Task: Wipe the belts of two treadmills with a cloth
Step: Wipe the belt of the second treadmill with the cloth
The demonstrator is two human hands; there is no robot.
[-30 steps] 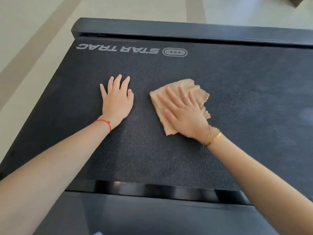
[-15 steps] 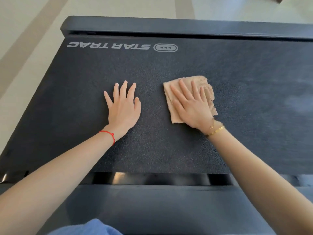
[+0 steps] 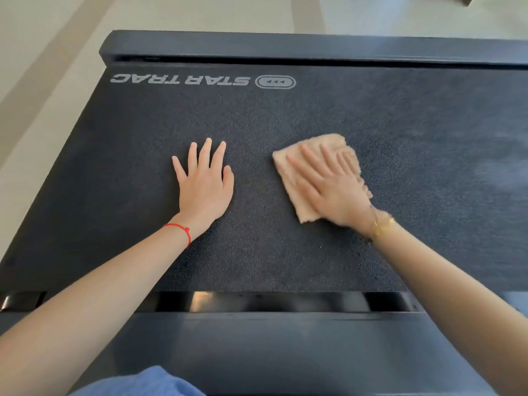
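Belt [image 3: 285, 115], treadmill: one in view, black, pebbled surface, with one grey "STAR TRAC" logo [image 3: 203, 80] printed upside down near its far edge. Cloth [image 3: 297, 178]: one, tan, crumpled, lying on the belt right of centre. Hands: two. Left hand [image 3: 204, 184] rests flat on the bare belt, fingers straight and spread, holding nothing, well apart from the cloth. Right hand [image 3: 328, 187] presses flat on top of the cloth, fingers straight, somewhat blurred. Bracelets: two, one red string bracelet [image 3: 180, 228] on the left wrist, one gold bracelet [image 3: 381, 224] on the right wrist. Frame bars: two, one dark far bar [image 3: 314, 48], one dark near bar [image 3: 285, 338]. Pale floor [image 3: 43, 81] beyond.
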